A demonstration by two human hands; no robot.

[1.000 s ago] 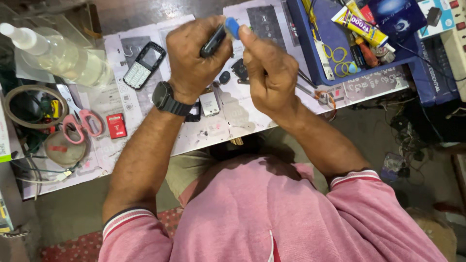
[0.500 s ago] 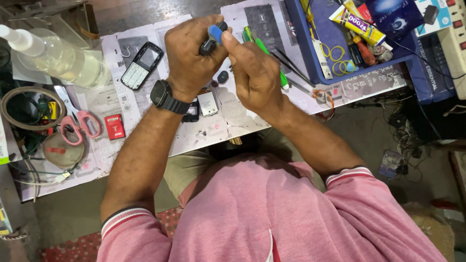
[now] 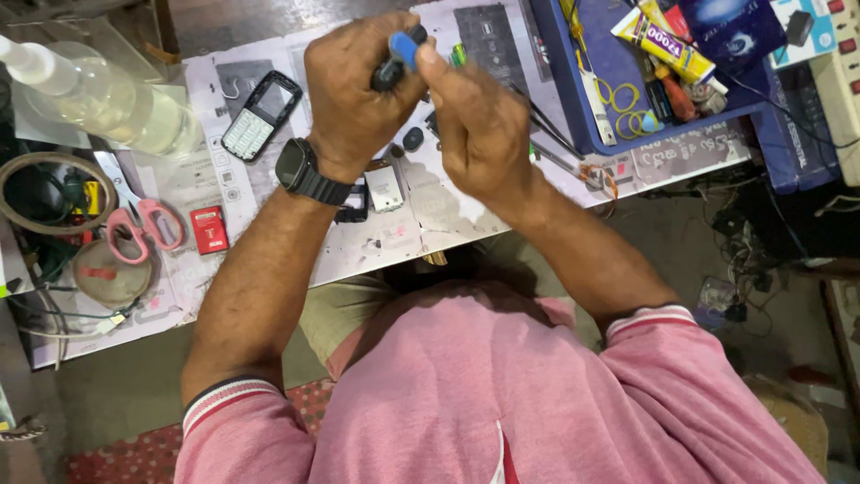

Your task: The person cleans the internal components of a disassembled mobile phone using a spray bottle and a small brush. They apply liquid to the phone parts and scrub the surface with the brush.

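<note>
Both hands edged left since prev frame. Left hand (image 3: 354,108) clamped on black-handled, blue-capped screwdriver (image 3: 397,56); right hand (image 3: 479,134) fingertips pinch its blue cap. Black keypad phone (image 3: 261,115) lies nearby.

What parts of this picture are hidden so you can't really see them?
Head view:
- The tip of the blue-capped tool: covered by the left hand and right hand.
- The small parts on the table: partly hidden under the wrists.
- The plastic bottle: its top is cut off by the left edge.
- The blue tray: cut off by the top edge.
</note>
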